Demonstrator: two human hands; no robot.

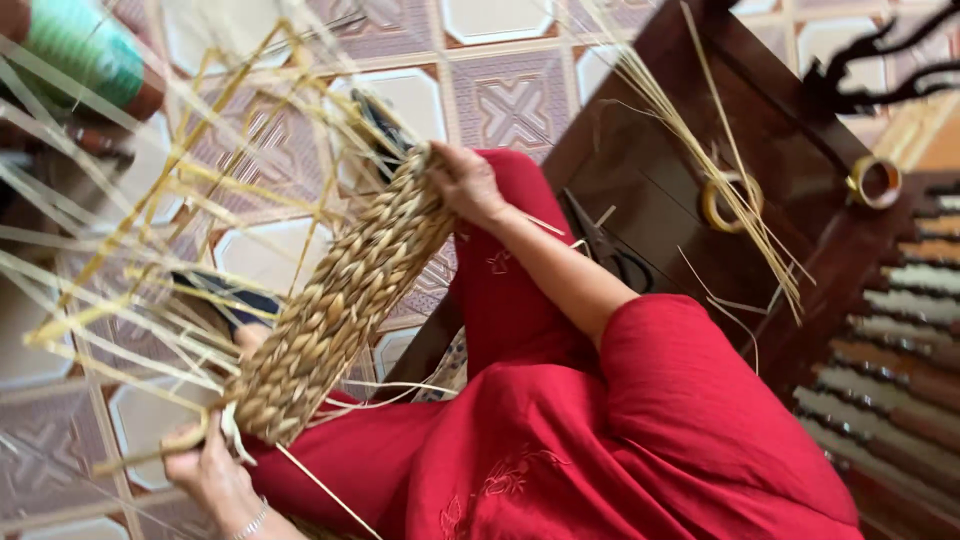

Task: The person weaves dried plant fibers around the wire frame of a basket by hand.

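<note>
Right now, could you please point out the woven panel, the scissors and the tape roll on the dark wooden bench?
woven panel [335,300], head view, middle of the braided surface.
scissors [605,243], head view, near the pivot.
tape roll [874,181], head view, on its rim.

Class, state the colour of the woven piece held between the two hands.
Pale straw tan woven piece, seen in the head view.

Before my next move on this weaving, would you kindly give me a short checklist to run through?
1. Right hand gripping the woven panel at its top edge: ok.
2. Left hand holding loose strands at the panel's bottom end: ok.
3. Scissors lying close by on the dark wooden bench: ok.
4. Loose strands free of tangles: cannot tell.
</note>
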